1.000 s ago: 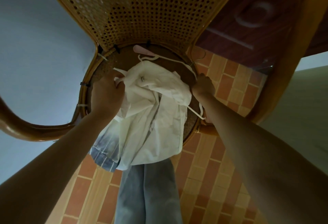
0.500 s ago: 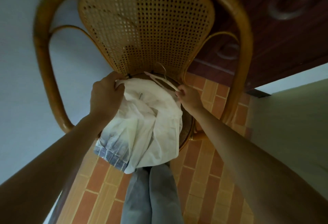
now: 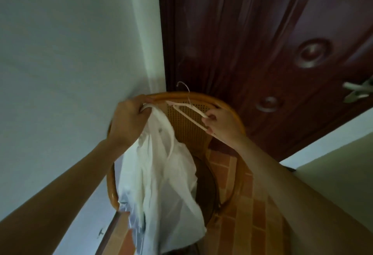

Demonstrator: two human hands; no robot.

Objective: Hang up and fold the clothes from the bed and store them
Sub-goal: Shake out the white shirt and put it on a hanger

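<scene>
A white shirt (image 3: 161,184) hangs in loose folds in front of a rattan chair (image 3: 214,101). My left hand (image 3: 129,123) grips the top of the shirt together with the left end of a pale hanger (image 3: 193,111). My right hand (image 3: 222,125) pinches the hanger's right arm and lower bar. The hanger's metal hook (image 3: 184,88) points up above the chair's back rail. A blue striped fabric edge (image 3: 133,218) shows under the shirt at the lower left.
A dark red wooden door (image 3: 252,42) with a metal handle (image 3: 357,91) stands behind the chair. A pale wall (image 3: 70,52) fills the left side. The floor is orange brick tile (image 3: 248,220). A light surface lies at the right edge.
Both hands have lifted the shirt and hanger up off the chair seat to the level of the chair's back rail. The camera has tilted up, bringing the door into view.
</scene>
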